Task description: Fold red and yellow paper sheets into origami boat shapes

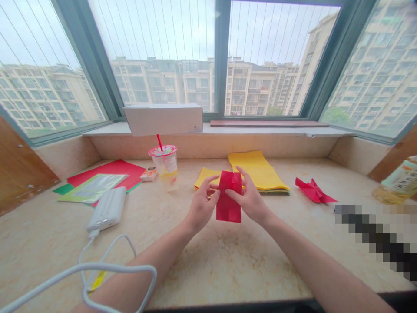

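A folded piece of red paper (228, 208) is held upright between my two hands, above the middle of the counter. My left hand (203, 202) pinches its left edge, thumb in front and fingers partly behind. On the other side my right hand (249, 195) grips it, the thumb pressed on the front face and the index finger stretched along the upper right edge. Creases show on the upper part of the paper. Behind the hands lies a stack of yellow paper (260, 171), partly hidden by them. A folded red paper shape (314, 191) rests to the right.
At left are red sheets (107, 167), a green packet (94, 187), a white power bank (109, 206) and its looped cable (110, 266) near my left forearm. A plastic cup (166, 167) with a straw stands beside a small box (149, 174). A bottle (399, 182) is far right.
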`<state>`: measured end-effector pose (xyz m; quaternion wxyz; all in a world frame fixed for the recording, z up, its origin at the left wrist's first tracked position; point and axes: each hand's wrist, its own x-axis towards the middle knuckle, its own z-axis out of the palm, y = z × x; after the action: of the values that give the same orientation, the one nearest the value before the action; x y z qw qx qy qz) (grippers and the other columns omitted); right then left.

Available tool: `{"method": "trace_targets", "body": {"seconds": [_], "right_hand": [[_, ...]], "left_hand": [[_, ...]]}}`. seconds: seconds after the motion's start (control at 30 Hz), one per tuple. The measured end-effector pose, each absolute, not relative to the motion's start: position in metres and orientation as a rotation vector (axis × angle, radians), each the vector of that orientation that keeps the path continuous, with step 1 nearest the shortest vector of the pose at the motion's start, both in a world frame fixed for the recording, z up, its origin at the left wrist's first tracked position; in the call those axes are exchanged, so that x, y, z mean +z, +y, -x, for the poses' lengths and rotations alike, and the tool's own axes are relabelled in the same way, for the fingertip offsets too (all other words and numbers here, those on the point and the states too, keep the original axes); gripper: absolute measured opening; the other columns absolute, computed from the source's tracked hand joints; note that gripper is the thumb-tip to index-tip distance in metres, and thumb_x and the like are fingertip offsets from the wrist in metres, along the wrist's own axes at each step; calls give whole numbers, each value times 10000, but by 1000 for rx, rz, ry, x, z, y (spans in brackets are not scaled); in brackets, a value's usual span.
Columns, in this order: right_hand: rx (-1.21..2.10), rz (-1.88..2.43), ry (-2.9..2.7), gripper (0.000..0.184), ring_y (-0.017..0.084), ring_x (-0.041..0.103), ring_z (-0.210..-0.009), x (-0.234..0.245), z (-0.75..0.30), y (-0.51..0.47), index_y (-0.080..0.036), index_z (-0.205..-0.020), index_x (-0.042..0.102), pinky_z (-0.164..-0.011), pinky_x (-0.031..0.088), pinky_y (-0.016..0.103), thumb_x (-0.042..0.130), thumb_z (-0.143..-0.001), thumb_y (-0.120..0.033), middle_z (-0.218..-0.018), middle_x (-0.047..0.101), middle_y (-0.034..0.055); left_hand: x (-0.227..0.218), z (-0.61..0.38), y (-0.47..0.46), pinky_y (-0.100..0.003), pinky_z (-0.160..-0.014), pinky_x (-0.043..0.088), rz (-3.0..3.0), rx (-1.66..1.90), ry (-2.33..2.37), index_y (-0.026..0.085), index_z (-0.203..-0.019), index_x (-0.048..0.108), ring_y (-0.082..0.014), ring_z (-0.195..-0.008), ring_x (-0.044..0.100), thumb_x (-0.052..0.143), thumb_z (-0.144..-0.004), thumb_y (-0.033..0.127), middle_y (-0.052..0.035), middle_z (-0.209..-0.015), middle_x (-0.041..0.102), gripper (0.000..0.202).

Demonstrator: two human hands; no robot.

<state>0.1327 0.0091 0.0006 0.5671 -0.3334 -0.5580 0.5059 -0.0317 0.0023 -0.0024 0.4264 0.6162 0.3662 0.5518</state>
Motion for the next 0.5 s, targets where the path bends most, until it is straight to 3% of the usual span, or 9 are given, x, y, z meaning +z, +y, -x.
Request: {"method": "trace_targets", "body": {"seconds": [0.13, 0.3, 0.5], "right_hand": [[1102, 857, -1382, 845, 235, 684, -992, -4, -133, 10, -284, -1522, 232, -883, 581, 418, 701, -821, -345, -1207, 655, 77], [949, 927, -1480, 834, 250, 675, -1014, -10, -133, 10, -265, -1546, 227, -913, 564, 426, 666, -844, -358, -1215, 666, 82], [919, 929, -1586, 816, 257, 669, -1031, -14, -131, 8, -231, -1566, 163, -953, 533, 443, 604, -895, -379, -1188, 684, 88]], "left_hand": [[-2, 32, 5, -259, -685, 535, -1529, 1364, 995, 203, -1325, 492, -150, -791, 648, 599, -856, 232, -50, -960, 654, 482], [0, 31, 3, -306, -715, 547, -1585, 1293, 1098, 139, -1252, 545, -183, -807, 665, 619, -840, 257, -95, -979, 685, 435], [-3, 28, -3, -324, -768, 546, -1761, 1218, 1114, 160, -1185, 576, -216, -896, 686, 680, -813, 306, -113, -1097, 698, 413]]}}
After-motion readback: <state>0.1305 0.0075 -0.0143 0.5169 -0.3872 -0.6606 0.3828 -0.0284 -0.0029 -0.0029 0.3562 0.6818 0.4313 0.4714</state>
